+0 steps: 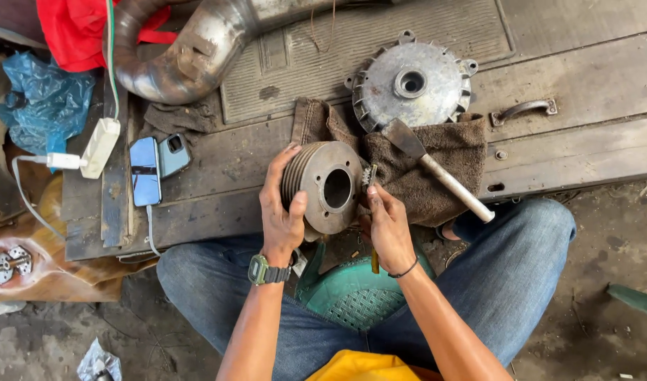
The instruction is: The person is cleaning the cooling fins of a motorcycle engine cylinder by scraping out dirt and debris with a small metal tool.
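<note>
Phones (pixel 153 168) lie at the far left of the wooden bench (pixel 584 77), well apart. Left hand (pixel 281 212) wraps the finned engine cylinder (pixel 325 185) above the lap, grip tight on its fins; an oily slip could drop it onto the knees. Right hand (pixel 387 224) pinches a small wire brush (pixel 370 178) at the flange; bristles may flick grit or skid onto the thumb. Scraper (pixel 436 169) rests on the brown rag (pixel 422 166).

The person wears blue denim jeans (pixel 521 268), faded at the knees, and a yellow top (pixel 358 367) that shows just below the jeans' lap. Both forearms are bare. Above the jeans, the left wrist carries a green digital wristwatch (pixel 261 269) with a dark strap; the right wrist has a thin black band (pixel 404 271).
</note>
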